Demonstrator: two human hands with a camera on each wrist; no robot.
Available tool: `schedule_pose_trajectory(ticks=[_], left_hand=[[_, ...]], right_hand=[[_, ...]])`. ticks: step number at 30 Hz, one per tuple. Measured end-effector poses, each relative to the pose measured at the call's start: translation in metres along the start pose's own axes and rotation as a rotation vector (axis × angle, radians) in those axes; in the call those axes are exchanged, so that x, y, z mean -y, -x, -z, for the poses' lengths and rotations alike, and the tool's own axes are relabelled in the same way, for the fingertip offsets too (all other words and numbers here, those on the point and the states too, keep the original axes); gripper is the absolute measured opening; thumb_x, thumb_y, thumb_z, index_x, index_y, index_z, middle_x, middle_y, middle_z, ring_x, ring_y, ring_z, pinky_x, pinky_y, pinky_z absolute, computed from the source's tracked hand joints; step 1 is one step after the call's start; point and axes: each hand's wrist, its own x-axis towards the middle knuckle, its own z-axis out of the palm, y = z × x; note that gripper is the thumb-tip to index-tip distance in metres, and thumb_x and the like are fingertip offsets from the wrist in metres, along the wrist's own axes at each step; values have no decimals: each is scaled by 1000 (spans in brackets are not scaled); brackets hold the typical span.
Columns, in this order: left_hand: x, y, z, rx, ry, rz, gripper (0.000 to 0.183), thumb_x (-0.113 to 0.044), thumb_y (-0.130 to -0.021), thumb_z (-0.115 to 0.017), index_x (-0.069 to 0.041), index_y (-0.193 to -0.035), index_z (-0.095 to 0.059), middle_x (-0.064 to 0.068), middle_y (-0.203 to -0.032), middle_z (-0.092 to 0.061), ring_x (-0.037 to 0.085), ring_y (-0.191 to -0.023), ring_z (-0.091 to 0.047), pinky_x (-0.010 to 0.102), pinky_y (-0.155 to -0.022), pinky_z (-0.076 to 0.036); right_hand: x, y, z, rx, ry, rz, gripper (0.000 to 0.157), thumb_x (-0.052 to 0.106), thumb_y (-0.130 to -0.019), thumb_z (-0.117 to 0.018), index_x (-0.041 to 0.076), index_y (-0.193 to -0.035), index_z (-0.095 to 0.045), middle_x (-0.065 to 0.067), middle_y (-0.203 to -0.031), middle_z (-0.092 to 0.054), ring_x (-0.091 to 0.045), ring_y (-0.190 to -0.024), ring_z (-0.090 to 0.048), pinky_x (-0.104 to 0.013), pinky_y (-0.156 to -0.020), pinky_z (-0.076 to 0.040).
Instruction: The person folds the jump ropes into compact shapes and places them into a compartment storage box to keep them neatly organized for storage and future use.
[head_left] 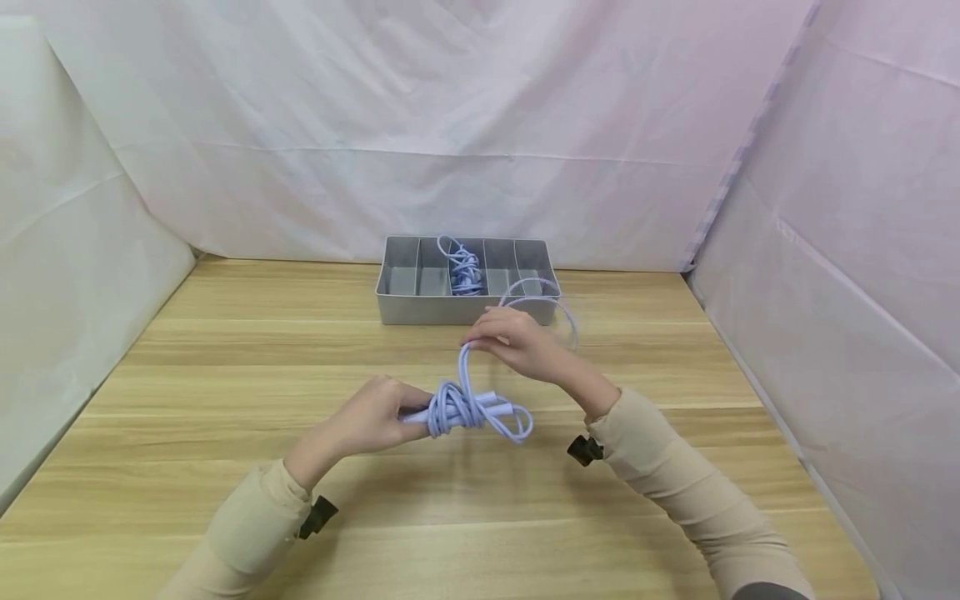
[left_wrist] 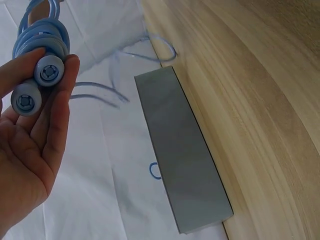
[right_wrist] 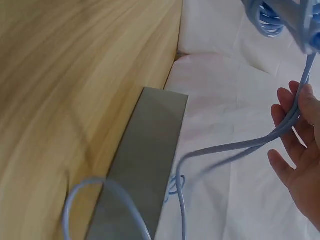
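My left hand (head_left: 371,421) grips the two handles of a light blue jump rope (head_left: 453,408), held above the table. Their round end caps (left_wrist: 50,73) face the left wrist camera, side by side between thumb and fingers. Several turns of cord wrap around the handles, and a loop hangs out past their right ends. Above and to the right, my right hand (head_left: 521,343) pinches the doubled cord (right_wrist: 220,148) between thumb and fingers. From there the loose end arcs back over the right hand, overlapping the box's right end in the head view.
A grey box (head_left: 420,312) with several compartments stands at the back of the wooden table (head_left: 247,375). Its middle compartment holds another bundle of light blue cord (head_left: 467,275). White cloth (head_left: 300,200) hangs behind the table and along both sides.
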Motion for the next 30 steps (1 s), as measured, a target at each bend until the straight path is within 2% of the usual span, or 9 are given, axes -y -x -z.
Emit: schedule_pose_trajectory(ticks=[5,8,11,16,18,22,25,27,30], left_hand=[[-1,1,-1,-36,43,-15,12,-14,-75,-71,-14,-87,-72,-9,-72,-68,-3,-55,-49,16,-48,-43],[-1,1,-1,-57,95,-22,15,-10,-75,-71,-10,-91,-72,-4,-77,-70,-2,-61,-54,17,-54,-47],[-1,2,-2,-85,167,-18,18,-8,-77,-70,-7,-94,-71,-1,-82,-70,-1,-65,-57,19,-59,-50],[3,3,-4,-174,277,13,17,-5,-77,-69,-6,-94,-71,-1,-80,-70,2,-64,-56,22,-58,-51],[4,3,-4,-207,319,33,15,-5,-78,-69,-4,-93,-71,2,-80,-70,3,-66,-57,23,-59,-51],[8,3,-3,-258,423,93,20,-3,-78,-68,2,-98,-68,12,-91,-69,6,-76,-63,26,-66,-54],[12,2,-2,-297,515,116,24,2,-78,-66,8,-102,-65,18,-97,-66,9,-84,-65,28,-70,-55],[14,1,0,-331,570,109,24,6,-78,-64,11,-101,-63,19,-97,-66,10,-85,-65,29,-71,-55],[16,0,1,-400,646,110,25,11,-77,-61,17,-101,-60,7,-95,-68,8,-87,-65,27,-73,-54]], right_hand=[[-3,5,-11,39,-290,-177,15,-4,-83,-58,-3,-96,-66,-11,-89,-67,-19,-81,-61,-26,-72,-52],[-4,8,-19,50,-417,-296,17,-6,-86,-53,-7,-100,-64,-16,-92,-67,-19,-82,-62,-30,-72,-53],[-5,11,-28,35,-516,-397,18,-8,-88,-50,-11,-102,-62,-19,-83,-65,-15,-73,-60,-28,-65,-52],[-2,11,-38,-50,-659,-447,23,-2,-92,-46,-17,-106,-56,0,-65,-56,-4,-55,-46,-17,-48,-38],[0,11,-41,-86,-684,-436,31,7,-95,-45,-19,-108,-54,10,-70,-58,0,-57,-46,-13,-48,-35],[0,16,-50,-143,-687,-468,39,17,-95,-44,-18,-111,-53,10,-74,-60,0,-55,-47,-14,-45,-36],[0,20,-55,-152,-695,-607,29,13,-94,-40,-9,-92,-59,7,-61,-48,-3,-48,-39,-16,-43,-33],[0,22,-59,-155,-723,-676,25,10,-95,-37,0,-79,-55,4,-60,-45,-5,-50,-38,-18,-46,-35],[1,22,-63,-151,-796,-700,29,12,-98,-35,-1,-76,-48,1,-62,-42,-6,-51,-36,-19,-46,-35]])
